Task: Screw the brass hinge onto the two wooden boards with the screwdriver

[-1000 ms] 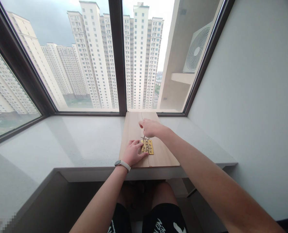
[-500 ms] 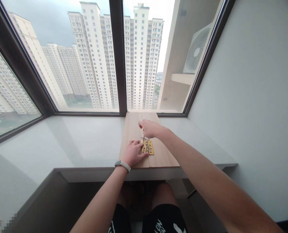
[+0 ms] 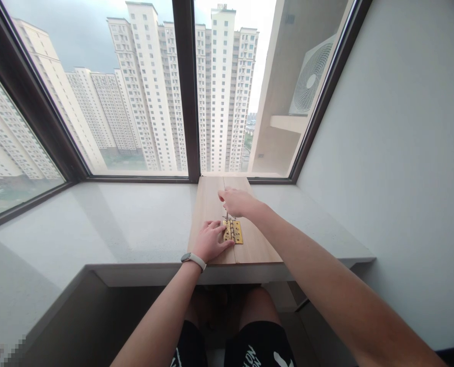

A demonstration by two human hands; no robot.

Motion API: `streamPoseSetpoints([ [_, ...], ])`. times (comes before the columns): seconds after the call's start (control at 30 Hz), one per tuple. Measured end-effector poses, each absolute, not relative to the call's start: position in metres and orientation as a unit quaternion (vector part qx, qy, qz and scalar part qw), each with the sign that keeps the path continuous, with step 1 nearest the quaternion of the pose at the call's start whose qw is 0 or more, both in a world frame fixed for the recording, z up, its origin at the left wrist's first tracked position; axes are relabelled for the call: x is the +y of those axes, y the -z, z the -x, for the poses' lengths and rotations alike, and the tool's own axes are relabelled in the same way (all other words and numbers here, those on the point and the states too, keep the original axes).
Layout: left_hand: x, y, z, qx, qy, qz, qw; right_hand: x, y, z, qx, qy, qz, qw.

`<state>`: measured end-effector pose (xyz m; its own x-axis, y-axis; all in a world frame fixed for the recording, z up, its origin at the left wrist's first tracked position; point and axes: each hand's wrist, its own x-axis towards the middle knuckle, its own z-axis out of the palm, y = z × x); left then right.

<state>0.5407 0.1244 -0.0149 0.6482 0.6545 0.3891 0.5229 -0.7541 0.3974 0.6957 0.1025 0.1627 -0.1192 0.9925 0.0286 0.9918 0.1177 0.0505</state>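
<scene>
A brass hinge (image 3: 238, 233) lies unfolded across the seam between two pale wooden boards (image 3: 210, 196). My left hand (image 3: 212, 240) rests on the hinge's left leaf and the board, fingers stretched out and the thumb on the hinge's near edge. Above the hinge's far end, my right hand (image 3: 239, 202) is closed round a screwdriver (image 3: 227, 216); its handle is mostly hidden in the fist and its thin shaft points down at the left leaf. Several small screws (image 3: 232, 218) lie just beyond the hinge. Where the tip meets the hinge is too small to make out.
The boards lie on a white stone sill (image 3: 150, 219) that ends at a front edge above my legs. Dark window frames (image 3: 191, 102) rise behind it. A white wall (image 3: 398, 127) stands on the right.
My right hand has shifted very slightly, still closed round the screwdriver. My left hand, the hinge and the boards look the same.
</scene>
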Motion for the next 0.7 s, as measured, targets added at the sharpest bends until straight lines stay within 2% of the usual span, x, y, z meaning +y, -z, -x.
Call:
streamPoseSetpoints([
  [0.17, 0.1248, 0.0151, -0.541, 0.325, -0.264, -0.899, 0.13, 0.106, -0.1574, -0.6951, 0.759, 0.003, -0.651, -0.012],
  [0.4, 0.1233, 0.0123, -0.5412, 0.327, -0.263, -0.899, 0.127, 0.1027, -0.1611, -0.6919, 0.743, -0.04, -0.669, -0.002],
  [0.7, 0.1221, 0.0096, -0.5408, 0.327, -0.26, -0.899, 0.131, 0.1049, -0.1564, -0.6928, 0.753, -0.007, -0.657, -0.019],
])
